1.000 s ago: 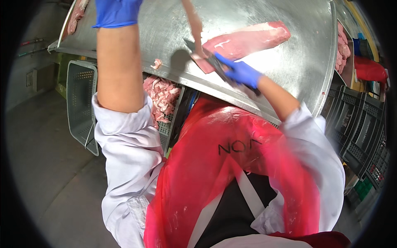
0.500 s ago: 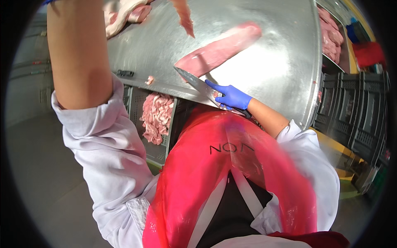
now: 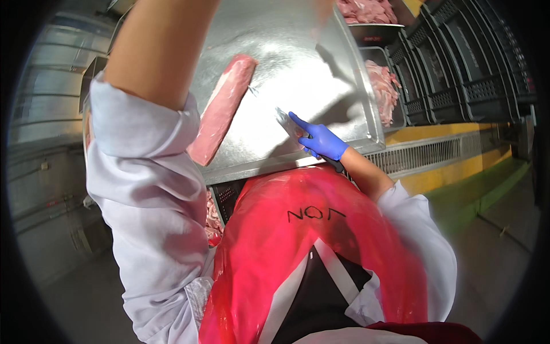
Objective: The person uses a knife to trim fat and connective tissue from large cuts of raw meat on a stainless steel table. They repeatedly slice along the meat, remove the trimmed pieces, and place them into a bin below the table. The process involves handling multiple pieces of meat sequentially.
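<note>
My right hand (image 3: 323, 141), in a blue glove, is closed round the dark handle of a knife (image 3: 291, 127). The blade points up and left over the metal table, partly lost in glare. To its left a long, trimmed pork loin (image 3: 223, 109) lies slantwise on the tabletop (image 3: 275, 34), touched by neither hand. My left forearm reaches up past the top edge, so that hand is out of sight. A blurred pinkish shape (image 3: 323, 10) shows at the top edge; I cannot make out what it is.
Beyond the table's right edge stand a bin of meat pieces (image 3: 366, 10) and a grey crate with pale trimmings (image 3: 382, 86). Black crates (image 3: 458, 63) are stacked further right. Another crate of trimmings (image 3: 213, 215) sits below the near edge, by my apron.
My view has swung to the right, bringing the right-hand crates further in. The loin appears further left and steeper. The meat strip hanging at the top has given way to a blur further right.
</note>
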The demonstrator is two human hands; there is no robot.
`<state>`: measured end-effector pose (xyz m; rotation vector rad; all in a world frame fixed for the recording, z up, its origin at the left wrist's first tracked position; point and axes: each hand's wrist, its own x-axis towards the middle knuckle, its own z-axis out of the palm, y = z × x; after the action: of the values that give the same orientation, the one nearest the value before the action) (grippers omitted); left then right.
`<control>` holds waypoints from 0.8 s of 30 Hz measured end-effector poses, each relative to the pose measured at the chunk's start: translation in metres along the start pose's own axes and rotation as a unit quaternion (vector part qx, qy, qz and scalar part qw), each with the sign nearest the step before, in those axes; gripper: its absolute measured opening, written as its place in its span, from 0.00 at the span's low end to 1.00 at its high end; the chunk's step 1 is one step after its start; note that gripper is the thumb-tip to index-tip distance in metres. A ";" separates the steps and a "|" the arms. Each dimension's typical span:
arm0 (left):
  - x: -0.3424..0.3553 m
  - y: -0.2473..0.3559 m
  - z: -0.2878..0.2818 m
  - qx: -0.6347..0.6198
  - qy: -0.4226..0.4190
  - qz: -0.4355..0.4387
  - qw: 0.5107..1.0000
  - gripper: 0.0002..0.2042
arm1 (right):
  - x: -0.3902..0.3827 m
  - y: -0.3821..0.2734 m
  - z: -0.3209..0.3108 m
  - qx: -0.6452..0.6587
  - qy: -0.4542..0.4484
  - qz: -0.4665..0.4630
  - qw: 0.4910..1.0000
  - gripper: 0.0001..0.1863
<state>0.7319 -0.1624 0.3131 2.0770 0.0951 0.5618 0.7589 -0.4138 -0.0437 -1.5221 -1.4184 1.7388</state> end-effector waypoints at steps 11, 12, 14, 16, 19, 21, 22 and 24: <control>-0.548 -0.280 0.034 0.373 -0.031 -0.495 0.785 0.54 | 0.057 0.038 -0.015 0.146 0.131 -0.019 0.980 0.42; -0.548 -0.270 0.053 0.381 0.025 -0.460 0.801 0.53 | 0.078 0.021 -0.016 0.127 0.130 -0.029 0.983 0.43; -0.516 -0.264 0.065 0.316 0.058 -0.498 0.805 0.49 | 0.135 -0.027 -0.019 0.061 0.122 -0.015 0.991 0.45; -0.511 -0.272 0.096 0.388 0.116 -0.486 0.774 0.49 | 0.206 -0.049 -0.016 0.086 0.141 -0.047 0.985 0.45; -0.502 -0.250 0.110 0.342 0.074 -0.503 0.791 0.54 | 0.280 -0.071 -0.011 0.082 0.156 -0.030 0.984 0.45; -0.520 -0.243 0.114 0.307 0.089 -0.468 0.824 0.54 | 0.304 -0.055 -0.031 -0.077 0.178 -0.047 0.980 0.43; -0.528 -0.238 0.114 0.305 0.099 -0.449 0.834 0.53 | 0.311 -0.059 -0.037 -0.173 0.182 -0.080 0.965 0.42; -0.542 -0.236 0.116 0.300 0.121 -0.440 0.837 0.51 | 0.318 -0.074 -0.046 -0.322 0.177 -0.125 0.922 0.41</control>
<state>0.3341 -0.2783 -0.1246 2.2151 1.4592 0.2031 0.6810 -0.1031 -0.1229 -1.7462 -1.9797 0.8128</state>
